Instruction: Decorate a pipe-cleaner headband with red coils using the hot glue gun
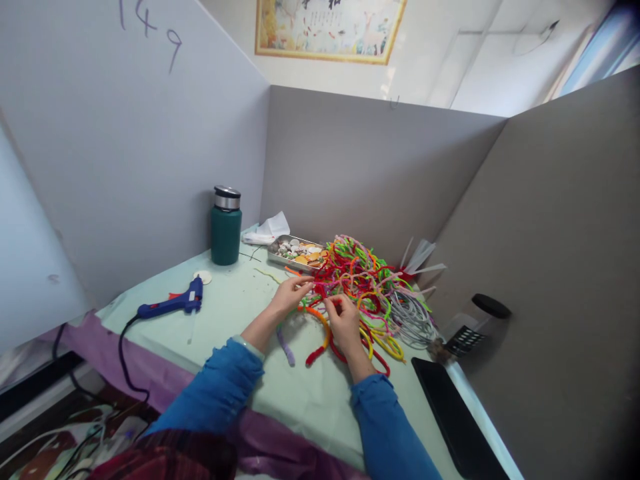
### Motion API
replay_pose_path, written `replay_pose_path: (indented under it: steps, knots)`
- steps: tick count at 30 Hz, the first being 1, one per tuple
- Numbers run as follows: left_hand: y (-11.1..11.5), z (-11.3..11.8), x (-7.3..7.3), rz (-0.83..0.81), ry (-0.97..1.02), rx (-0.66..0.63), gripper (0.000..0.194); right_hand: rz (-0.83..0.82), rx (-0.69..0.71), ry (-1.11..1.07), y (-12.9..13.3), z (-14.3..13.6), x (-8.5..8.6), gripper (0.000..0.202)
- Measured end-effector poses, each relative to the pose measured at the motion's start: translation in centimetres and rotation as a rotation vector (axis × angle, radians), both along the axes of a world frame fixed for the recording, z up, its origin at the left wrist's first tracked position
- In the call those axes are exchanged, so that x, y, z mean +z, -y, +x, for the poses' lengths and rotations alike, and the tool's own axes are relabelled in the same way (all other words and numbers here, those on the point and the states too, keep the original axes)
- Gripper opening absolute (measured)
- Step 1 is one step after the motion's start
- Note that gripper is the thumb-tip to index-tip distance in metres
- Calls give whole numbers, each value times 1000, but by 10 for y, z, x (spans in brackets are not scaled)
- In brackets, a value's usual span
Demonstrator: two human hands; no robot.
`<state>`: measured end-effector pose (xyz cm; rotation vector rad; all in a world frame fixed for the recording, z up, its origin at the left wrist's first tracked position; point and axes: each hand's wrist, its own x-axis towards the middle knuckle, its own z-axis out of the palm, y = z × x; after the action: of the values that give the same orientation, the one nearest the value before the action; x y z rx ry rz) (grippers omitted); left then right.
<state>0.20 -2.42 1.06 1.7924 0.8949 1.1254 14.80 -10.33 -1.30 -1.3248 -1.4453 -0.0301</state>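
Observation:
My left hand (293, 295) and my right hand (345, 320) are close together over the table, thumbs and fingers pinched. Between the fingertips is a small piece of red pipe cleaner (319, 289), its exact shape too small to make out. Just below my hands lies a headband-like arch (326, 325) wrapped in fuzzy purple, green, orange and red; part of it is hidden behind the right hand. Behind the hands spreads a tangled heap of coloured pipe cleaners (350, 263), with yellow (393, 347) and grey bundles (413, 313) at its right side.
A blue glue gun (173, 303) with a black cord lies at the left near a green bottle (225, 230). A metal tray (290, 262) of small pieces sits behind. Clear sticks (420, 257), a black flat object (450, 413) and grey partitions (370, 160) surround the workspace.

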Motion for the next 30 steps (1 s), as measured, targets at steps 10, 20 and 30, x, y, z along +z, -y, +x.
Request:
replay_pose_path:
  steps: [10, 20, 30]
  knots:
    - [8, -3, -8, 602, -554, 81, 20, -64, -48, 423, 3, 8, 0, 13]
    - [11, -2, -5, 575, -673, 40, 16, -16, 11, 233, 2, 10, 1, 15]
    - [-2, 2, -10, 76, -184, -133, 25, -24, 31, -272, -7, 14, -5, 25]
